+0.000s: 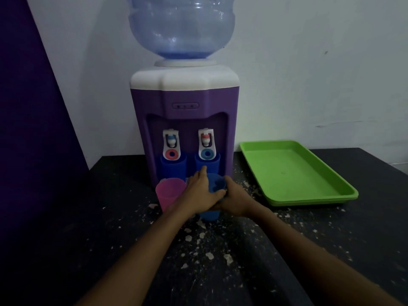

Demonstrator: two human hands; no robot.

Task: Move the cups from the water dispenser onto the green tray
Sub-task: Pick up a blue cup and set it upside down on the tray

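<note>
A blue cup (215, 186) stands upright on the table in front of the purple water dispenser (184, 102). My left hand (198, 192) wraps its left side and my right hand (234, 199) wraps its right side. A pink cup (169, 193) stands just left of it, beside my left wrist. Two more blue cups sit under the taps, one on the left (173, 167) and one on the right (208, 165). The green tray (295, 173) lies empty to the right of the dispenser.
The dark table (220, 261) is speckled with white flecks. A large clear bottle (182, 27) tops the dispenser. A white wall stands behind, and a dark purple panel (33, 129) rises at the left.
</note>
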